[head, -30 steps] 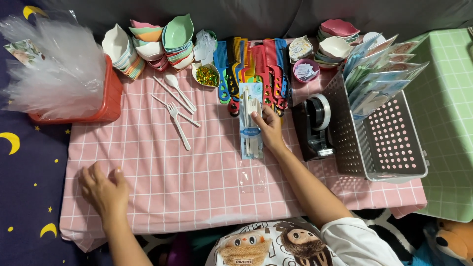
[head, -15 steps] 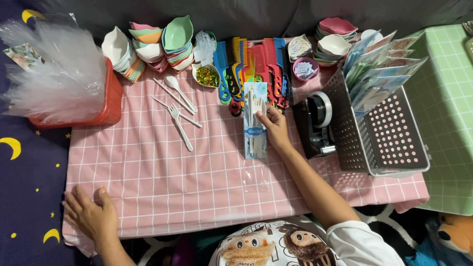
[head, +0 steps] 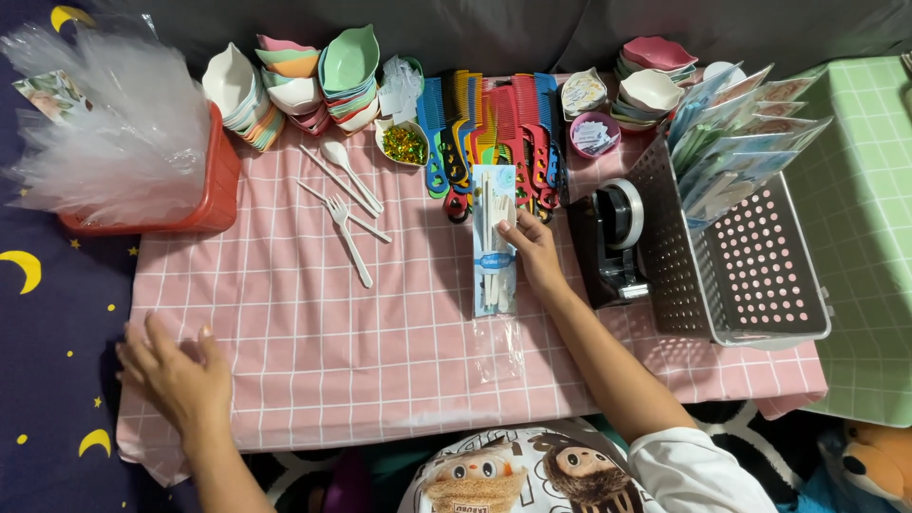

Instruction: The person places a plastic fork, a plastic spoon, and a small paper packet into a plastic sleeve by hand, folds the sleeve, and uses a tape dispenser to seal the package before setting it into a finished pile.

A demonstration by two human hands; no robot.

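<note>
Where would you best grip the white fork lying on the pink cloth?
Probably pinch the fork by its thin handle end, nearest the person, coming from above. It lies flat, tines pointing away, and that end lies clear, while the middle crosses a thin stick and the spoon lies close by.

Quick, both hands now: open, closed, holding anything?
Left hand: open, flat on the pink tablecloth.
Right hand: fingers on the cutlery packet.

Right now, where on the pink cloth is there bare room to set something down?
Bare: the stretch between the left hand, the white forks and the cutlery packet under the right hand. Crowded: the far edge with bowls and combs.
</note>
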